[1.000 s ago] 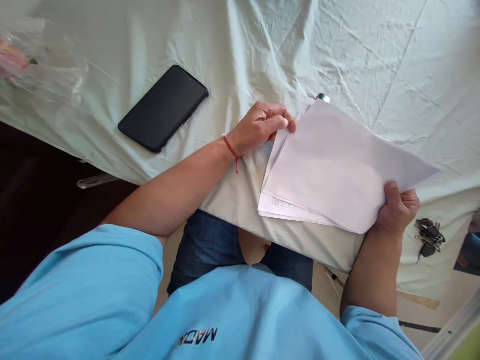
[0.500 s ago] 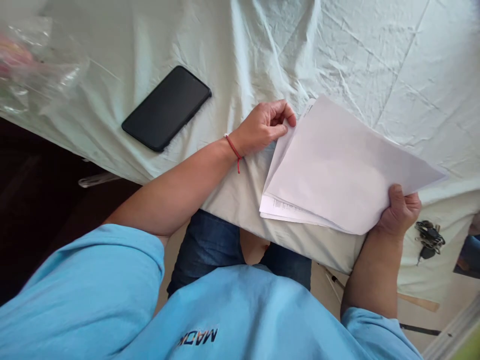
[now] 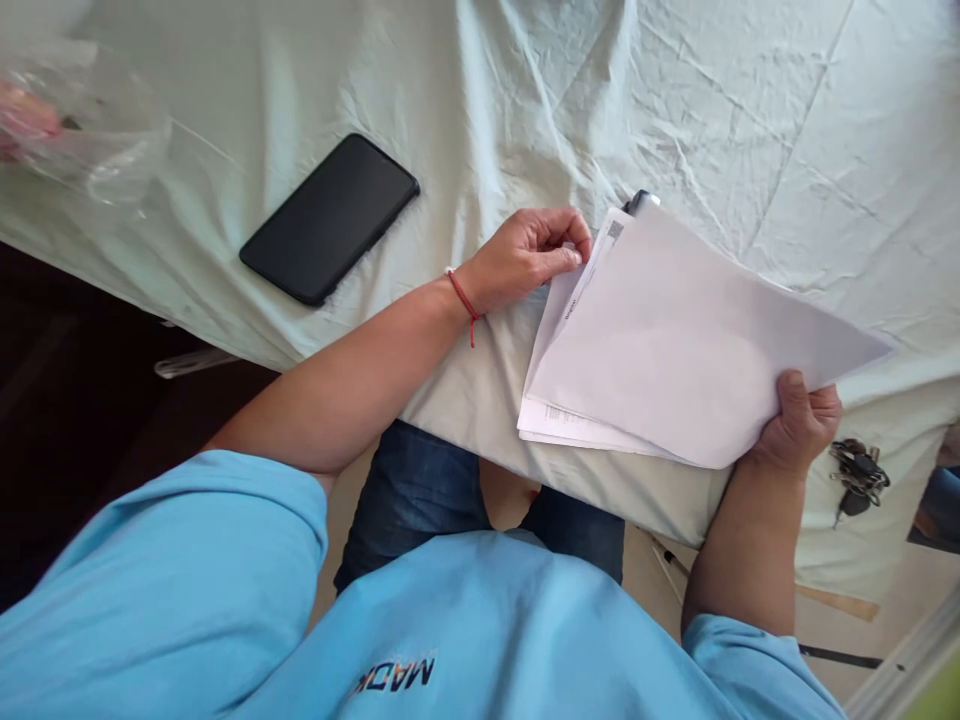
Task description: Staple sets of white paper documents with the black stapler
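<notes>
Several white paper sheets (image 3: 675, 340) lie fanned in a loose stack at the right of the table; the top one looks blank, while print shows on lower sheets along the left side. My left hand (image 3: 536, 255), with a red string bracelet at the wrist, pinches the upper left edge of a lower sheet. At the lower right edge, my right hand (image 3: 802, 425) grips the stack, thumb on top and fingers partly hidden. A dark object (image 3: 637, 202) pokes out behind the top corner of the papers.
A black phone (image 3: 330, 220) rests left of my left hand on the pale tablecloth (image 3: 420, 80). Keys (image 3: 859, 477) lie just right of my right hand. Clear plastic packaging (image 3: 112, 130) with something pink sits at the far left. The table's near edge runs above my lap.
The top sheet's upper left corner has shifted slightly right, uncovering more print and a dark square code on a lower sheet. The dark object behind the papers now shows.
</notes>
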Motion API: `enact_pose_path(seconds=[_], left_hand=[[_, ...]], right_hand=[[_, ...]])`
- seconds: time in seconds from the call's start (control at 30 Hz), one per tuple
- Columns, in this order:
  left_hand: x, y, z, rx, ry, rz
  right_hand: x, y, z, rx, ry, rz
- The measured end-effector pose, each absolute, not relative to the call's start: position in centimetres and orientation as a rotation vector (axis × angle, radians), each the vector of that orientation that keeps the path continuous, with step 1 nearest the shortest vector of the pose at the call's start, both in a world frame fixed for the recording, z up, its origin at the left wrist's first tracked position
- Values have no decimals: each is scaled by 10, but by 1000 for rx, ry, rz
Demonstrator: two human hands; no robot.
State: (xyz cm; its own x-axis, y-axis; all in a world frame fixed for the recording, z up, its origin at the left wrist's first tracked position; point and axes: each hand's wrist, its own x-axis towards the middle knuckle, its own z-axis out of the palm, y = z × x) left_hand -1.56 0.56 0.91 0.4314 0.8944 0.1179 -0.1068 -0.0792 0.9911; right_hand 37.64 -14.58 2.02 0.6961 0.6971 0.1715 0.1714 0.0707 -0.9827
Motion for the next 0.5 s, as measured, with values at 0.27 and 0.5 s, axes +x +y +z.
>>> enact_pose_path(seconds=[0.27, 0.5], left_hand=[[-20, 3, 13, 1401, 720, 972], [-20, 11, 5, 1572, 757, 968]], right_hand=[[376, -145, 20, -1498, -780, 459], [378, -145, 19, -1521, -775, 455]])
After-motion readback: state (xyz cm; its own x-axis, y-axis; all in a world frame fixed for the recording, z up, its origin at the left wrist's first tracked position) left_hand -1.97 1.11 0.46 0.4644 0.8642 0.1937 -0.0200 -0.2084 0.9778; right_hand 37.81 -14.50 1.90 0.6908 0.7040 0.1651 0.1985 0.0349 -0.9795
